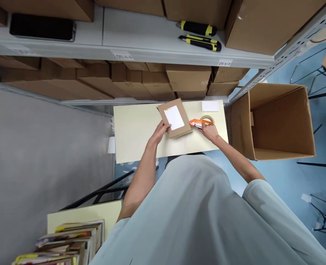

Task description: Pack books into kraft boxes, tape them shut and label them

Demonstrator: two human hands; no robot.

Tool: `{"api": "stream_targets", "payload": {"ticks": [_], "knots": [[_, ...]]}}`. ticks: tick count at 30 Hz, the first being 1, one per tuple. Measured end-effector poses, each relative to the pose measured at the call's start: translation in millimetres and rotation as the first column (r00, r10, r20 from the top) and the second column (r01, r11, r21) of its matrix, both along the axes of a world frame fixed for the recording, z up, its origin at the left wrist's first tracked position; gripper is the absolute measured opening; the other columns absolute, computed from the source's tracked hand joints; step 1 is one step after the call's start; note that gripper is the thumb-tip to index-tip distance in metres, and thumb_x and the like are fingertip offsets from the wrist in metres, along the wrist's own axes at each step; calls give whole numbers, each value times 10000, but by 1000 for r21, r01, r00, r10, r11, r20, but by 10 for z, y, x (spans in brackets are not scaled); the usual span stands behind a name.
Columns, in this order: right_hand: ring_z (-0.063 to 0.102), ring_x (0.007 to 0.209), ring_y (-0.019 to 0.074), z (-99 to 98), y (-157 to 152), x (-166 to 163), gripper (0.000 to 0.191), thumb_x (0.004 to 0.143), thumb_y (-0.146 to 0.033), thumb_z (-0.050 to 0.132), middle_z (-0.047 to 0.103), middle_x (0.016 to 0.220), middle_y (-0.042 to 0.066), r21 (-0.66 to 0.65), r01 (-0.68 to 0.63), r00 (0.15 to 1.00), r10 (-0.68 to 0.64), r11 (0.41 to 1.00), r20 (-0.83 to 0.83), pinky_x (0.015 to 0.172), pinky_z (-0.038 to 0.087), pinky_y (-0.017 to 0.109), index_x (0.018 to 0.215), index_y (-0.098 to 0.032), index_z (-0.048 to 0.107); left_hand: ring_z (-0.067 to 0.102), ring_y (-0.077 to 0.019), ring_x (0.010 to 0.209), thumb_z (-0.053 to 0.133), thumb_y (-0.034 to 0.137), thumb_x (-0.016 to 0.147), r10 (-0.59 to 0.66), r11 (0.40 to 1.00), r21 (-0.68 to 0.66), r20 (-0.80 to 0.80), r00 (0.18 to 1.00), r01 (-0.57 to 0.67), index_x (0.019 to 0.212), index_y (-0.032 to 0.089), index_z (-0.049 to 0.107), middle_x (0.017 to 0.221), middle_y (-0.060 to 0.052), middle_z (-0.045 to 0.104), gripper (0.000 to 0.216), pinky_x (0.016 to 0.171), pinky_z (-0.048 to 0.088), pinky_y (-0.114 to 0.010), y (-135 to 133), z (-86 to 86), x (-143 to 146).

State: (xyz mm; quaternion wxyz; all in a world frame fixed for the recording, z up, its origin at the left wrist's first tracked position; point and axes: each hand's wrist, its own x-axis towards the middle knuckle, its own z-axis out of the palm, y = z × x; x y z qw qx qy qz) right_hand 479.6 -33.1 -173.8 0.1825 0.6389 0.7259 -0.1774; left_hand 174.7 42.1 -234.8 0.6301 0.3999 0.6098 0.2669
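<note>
A small brown cardboard parcel (176, 118) with a white label lies on the pale yellow table (135, 132). My left hand (160, 131) rests against the parcel's left edge, fingers curled on it. My right hand (209, 130) grips an orange tape dispenser (200, 122) holding a roll of tape, just right of the parcel.
A large open cardboard box (275, 121) stands right of the table. A white paper slip (210, 106) lies at the table's far right. Shelves behind hold brown boxes, two yellow-black utility knives (200, 35) and a black phone (43, 27). Stacked books (66, 243) sit at lower left.
</note>
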Motion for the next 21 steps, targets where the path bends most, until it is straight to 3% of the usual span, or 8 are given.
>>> {"api": "stream_targets", "payload": {"ticks": [3,5,9,12,16,21], "knots": [[772,1046,360,-42,-135,-280,499,1157,-395,390,789,1092,300,-11,-162,985,161,987,-63,1004,491,456,1338,16,607,686,-328,1101,694,448,874,-6,999,44,-151,989,13,1066,224,741,1169,-108,790,299,1013,552,-463,120,136,-220],[777,1038,340,-97,-225,-513,438,1154,-316,372,790,1090,294,-30,-295,950,290,955,-115,1001,498,446,1313,12,614,687,-347,1065,601,535,957,-72,994,57,-328,942,96,1011,232,747,1127,-115,794,340,983,534,-473,194,223,-254],[797,959,326,-251,-395,-943,477,1153,-368,416,797,1014,269,-64,-381,914,366,922,-174,927,525,434,1339,38,582,658,-397,1194,460,548,1047,-197,938,53,-734,650,343,1110,241,724,1239,-164,761,410,1075,448,-539,161,296,-113],[802,940,328,-365,-499,-1068,454,1144,-354,449,797,1009,262,-75,-388,912,370,919,-179,915,528,442,1332,31,597,641,-402,1227,386,524,1082,-153,913,76,-848,507,402,1170,213,705,1256,-204,735,454,1085,422,-539,-59,223,-4],[806,967,326,-469,-611,-999,461,1145,-364,455,799,1041,264,-99,-396,907,373,913,-197,929,534,433,1344,28,594,639,-378,1212,356,518,1103,-9,897,203,-879,476,392,1205,197,697,1226,-202,732,479,1079,401,-498,-350,40,27],[796,1052,337,-495,-773,-860,527,1145,-441,459,797,1096,282,-138,-387,911,355,912,-210,981,525,411,1386,17,555,640,-364,1183,385,531,1102,29,878,254,-874,484,406,1174,207,696,1185,-184,736,455,1063,392,-481,-403,-101,1]]}}
